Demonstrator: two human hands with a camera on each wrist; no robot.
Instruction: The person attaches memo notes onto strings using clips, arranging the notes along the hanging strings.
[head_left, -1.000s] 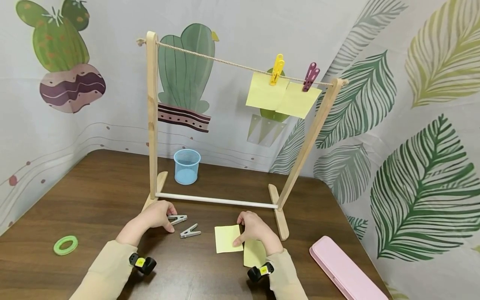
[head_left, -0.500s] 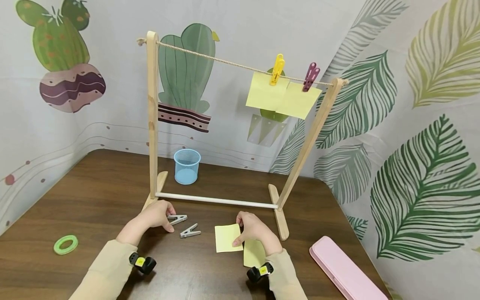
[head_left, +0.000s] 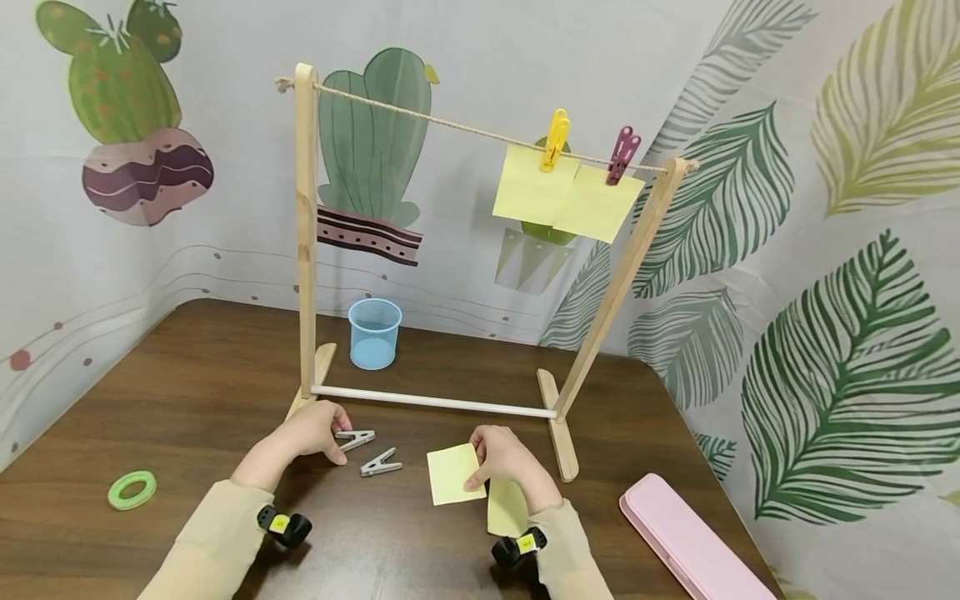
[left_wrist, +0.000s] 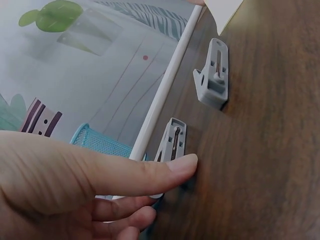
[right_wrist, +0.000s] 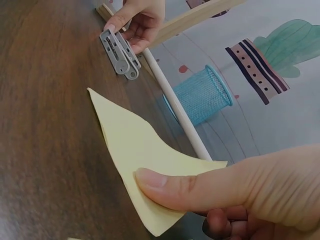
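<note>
My left hand [head_left: 313, 429] has its thumb and fingers round the handle end of a grey clothespin [head_left: 356, 439], which lies on the table; in the left wrist view the thumb hides part of it. Close by on the tabletop is a second grey clothespin [head_left: 381, 462]. With thumb and fingers, my right hand [head_left: 504, 457] pinches a yellow paper note [head_left: 452, 475] by its right side. In the right wrist view the held note [right_wrist: 135, 135] bends and is tilted off the wood. Another yellow note [head_left: 507, 508] lies partly under the right hand.
Behind the hands stands a wooden rack [head_left: 306, 242] with a rope [head_left: 450, 123]. From it hang two yellow notes, one under a yellow clothespin [head_left: 556, 140], one under a purple clothespin [head_left: 622, 156]. Around are a blue mesh cup [head_left: 373, 342], green ring [head_left: 120, 492] and pink case [head_left: 693, 537].
My right hand has shifted slightly left, and the note in it has lifted and tilted a little, its top edge rising. The left hand stays where it was.
</note>
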